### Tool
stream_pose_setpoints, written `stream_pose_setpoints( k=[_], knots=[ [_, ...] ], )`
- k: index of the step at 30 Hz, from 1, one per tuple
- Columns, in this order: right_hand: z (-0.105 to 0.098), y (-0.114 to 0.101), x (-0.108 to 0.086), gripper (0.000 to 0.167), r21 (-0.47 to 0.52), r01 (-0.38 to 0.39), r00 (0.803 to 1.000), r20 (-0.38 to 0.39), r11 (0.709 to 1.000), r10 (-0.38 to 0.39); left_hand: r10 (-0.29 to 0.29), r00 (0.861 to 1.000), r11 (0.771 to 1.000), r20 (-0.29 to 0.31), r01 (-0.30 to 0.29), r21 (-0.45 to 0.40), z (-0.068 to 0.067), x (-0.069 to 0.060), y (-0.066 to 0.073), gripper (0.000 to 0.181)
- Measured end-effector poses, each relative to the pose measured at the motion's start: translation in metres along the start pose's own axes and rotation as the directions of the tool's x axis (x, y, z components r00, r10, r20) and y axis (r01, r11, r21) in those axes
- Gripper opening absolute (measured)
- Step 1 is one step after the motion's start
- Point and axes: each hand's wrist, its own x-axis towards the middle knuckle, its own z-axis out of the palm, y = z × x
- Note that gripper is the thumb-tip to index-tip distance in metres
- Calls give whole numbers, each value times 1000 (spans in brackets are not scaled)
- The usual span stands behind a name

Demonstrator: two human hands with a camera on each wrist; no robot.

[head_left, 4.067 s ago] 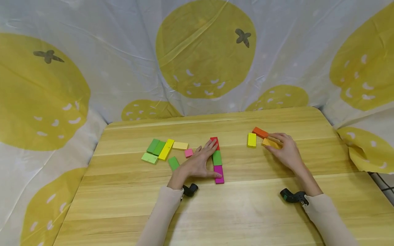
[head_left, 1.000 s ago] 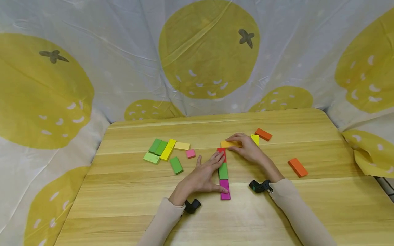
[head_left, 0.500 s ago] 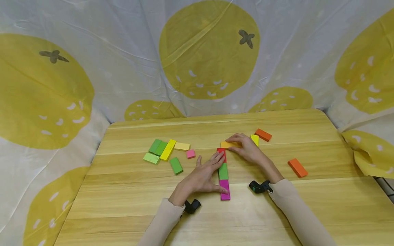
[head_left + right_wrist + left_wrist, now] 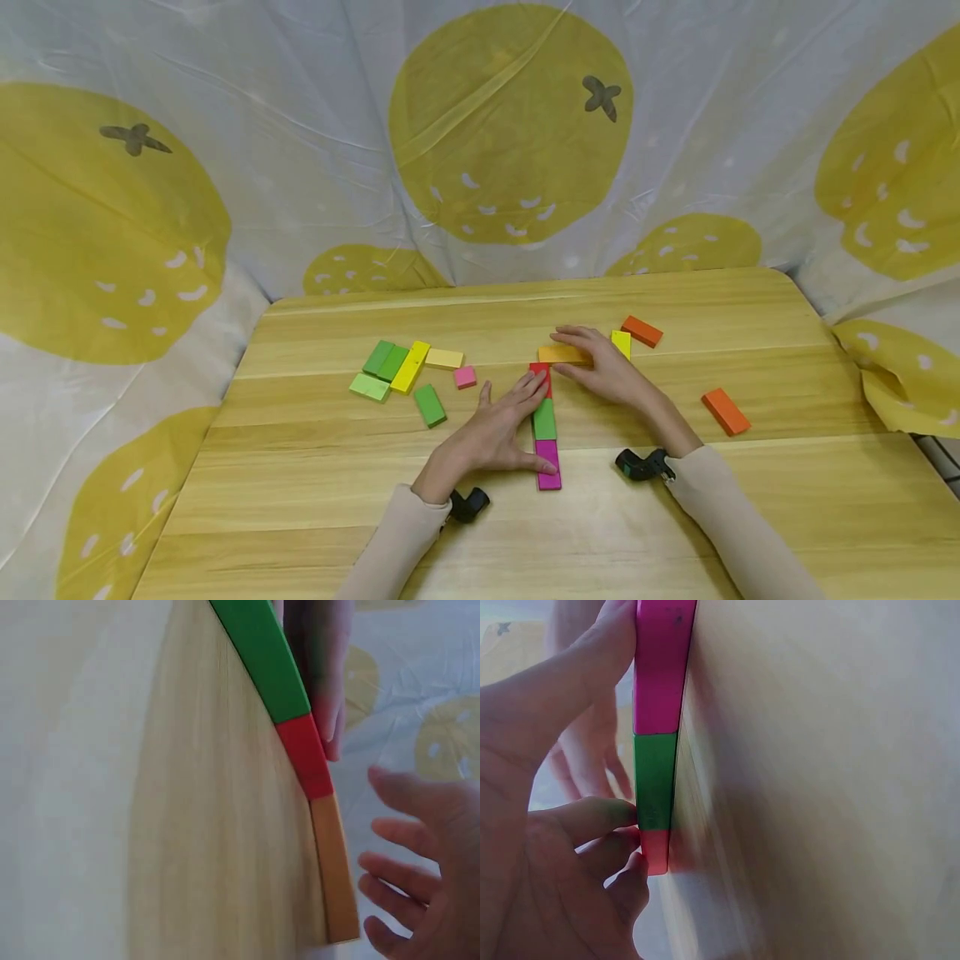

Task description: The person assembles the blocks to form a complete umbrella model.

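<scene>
In the head view my left hand rests along a straight row of a red block, a green block and a magenta block. Its fingertips touch the red block and its thumb the magenta one. A light orange block lies crosswise at the row's far end, meeting the red block. My right hand hovers by the light orange block, fingers spread. In the right wrist view, a gap shows between those fingers and the block. Part of the red block is hidden under my left fingers.
Right of my right hand lie a yellow block and two dark orange blocks, one behind and one nearer. To the left are several green and yellow blocks, a cream block and a pink block. A patterned curtain hangs behind the table.
Earlier, my right hand brought the light orange block from the right to the row's far end. Since half a second ago, its fingers have spread and let go. My left hand stays put.
</scene>
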Motion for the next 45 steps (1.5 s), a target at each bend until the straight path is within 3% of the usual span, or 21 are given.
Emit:
stream_pose_setpoints(
  k=[5,9,14,22,38,45],
  knots=[
    [-2,-15,-17,67,-86,107,990,103,991,-98,3,1000,1000,-4,-3,8,0,-1,0,117],
    [4,-20,-30,76,-181,148,978,174,972,-117,-5,1000,1000,0,5,14,0,-2,-1,117],
    [8,-23,-38,83,-209,164,970,211,964,-120,-9,1000,1000,0,9,10,0,-3,0,116],
    [12,-22,-41,94,-255,179,969,210,950,-126,6,1000,1000,-15,-6,7,0,-3,1,117],
    [12,-18,-42,91,-279,198,969,202,940,-144,10,999,1000,-31,-10,3,0,-4,3,112],
    [13,-18,-42,89,-281,209,968,196,937,-157,5,997,989,-76,-16,-149,-12,-10,-3,86]
  ],
)
